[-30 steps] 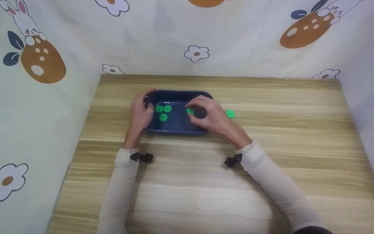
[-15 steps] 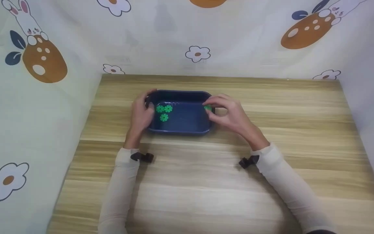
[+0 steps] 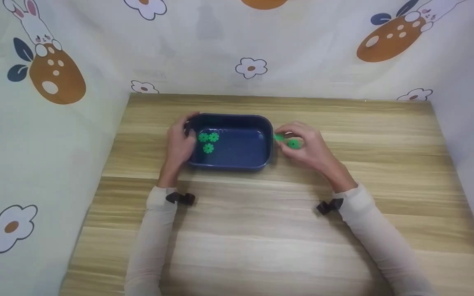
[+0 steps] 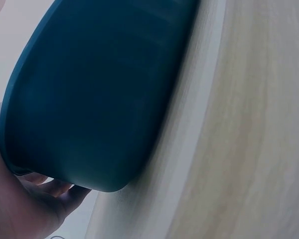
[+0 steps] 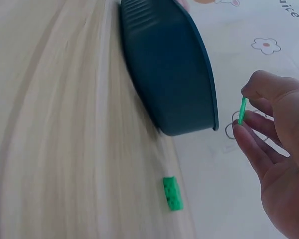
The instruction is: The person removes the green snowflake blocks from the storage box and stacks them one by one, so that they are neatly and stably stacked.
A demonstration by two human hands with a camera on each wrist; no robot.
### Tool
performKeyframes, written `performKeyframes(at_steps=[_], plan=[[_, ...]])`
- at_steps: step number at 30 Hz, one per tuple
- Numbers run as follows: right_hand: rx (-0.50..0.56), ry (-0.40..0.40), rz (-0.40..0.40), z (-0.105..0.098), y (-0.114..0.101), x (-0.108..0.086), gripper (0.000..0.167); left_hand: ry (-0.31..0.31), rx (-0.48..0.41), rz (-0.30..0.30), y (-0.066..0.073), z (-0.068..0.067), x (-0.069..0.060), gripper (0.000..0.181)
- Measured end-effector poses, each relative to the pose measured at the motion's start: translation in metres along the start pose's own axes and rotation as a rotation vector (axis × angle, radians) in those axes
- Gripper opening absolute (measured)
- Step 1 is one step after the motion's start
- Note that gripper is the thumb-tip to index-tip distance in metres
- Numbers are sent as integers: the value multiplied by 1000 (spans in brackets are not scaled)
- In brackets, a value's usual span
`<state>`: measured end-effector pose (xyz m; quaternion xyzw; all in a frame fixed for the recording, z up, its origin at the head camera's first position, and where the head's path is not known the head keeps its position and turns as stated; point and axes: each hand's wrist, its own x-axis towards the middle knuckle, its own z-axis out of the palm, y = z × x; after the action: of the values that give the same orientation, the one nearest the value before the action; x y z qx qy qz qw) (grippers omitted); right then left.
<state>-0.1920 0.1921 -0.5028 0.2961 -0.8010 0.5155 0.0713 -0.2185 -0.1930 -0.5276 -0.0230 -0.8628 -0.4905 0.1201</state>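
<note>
A dark blue tray (image 3: 237,150) stands on the table, with several green notched discs (image 3: 208,148) lying at its left inside. My left hand (image 3: 179,144) grips the tray's left end, thumb over the rim; the left wrist view shows fingers (image 4: 55,188) behind the wall of the tray (image 4: 89,89). Just beyond the tray's right end, my right hand (image 3: 309,146) pinches one green disc (image 3: 278,137) between thumb and fingertips. In the right wrist view this disc (image 5: 242,110) is edge-on, above table height. Another green piece (image 3: 293,143) rests on the table beside the right hand.
The wooden table (image 3: 237,246) extends around the tray. Patterned cloth (image 3: 303,53) stands behind it and at both sides. Each wrist wears a small black device, one at the left cuff (image 3: 180,199) and one at the right (image 3: 329,206).
My right hand has moved right with the pinched disc, from above the tray's inside to beyond its right rim. The left hand still grips the tray, which has not visibly moved.
</note>
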Motion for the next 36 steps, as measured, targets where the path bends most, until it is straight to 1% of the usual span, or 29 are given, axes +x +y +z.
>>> performKeyframes(at_steps=[5,9,13,16,23,27,30,36], plan=[[-23,6,10,-10,8,-7,26,0,4,1,0,2,0,56],[-66,-4,46,-19,15,-11,28,-4,7,-6,2,1,0,55],[-141,-46,91,-27,20,-12,30,-4,0,-9,1,0,1,53],[-194,-90,109,-31,23,-12,32,2,-6,-4,0,-1,1,52],[-282,-184,105,-31,29,-12,37,6,-14,8,-2,0,1,53],[-298,-227,127,-29,32,-13,37,2,-23,15,-1,0,1,53],[-301,-244,147,-27,33,-14,36,-1,-25,11,0,0,0,55],[-316,-246,164,-27,36,-16,36,-1,-22,14,0,0,0,55]])
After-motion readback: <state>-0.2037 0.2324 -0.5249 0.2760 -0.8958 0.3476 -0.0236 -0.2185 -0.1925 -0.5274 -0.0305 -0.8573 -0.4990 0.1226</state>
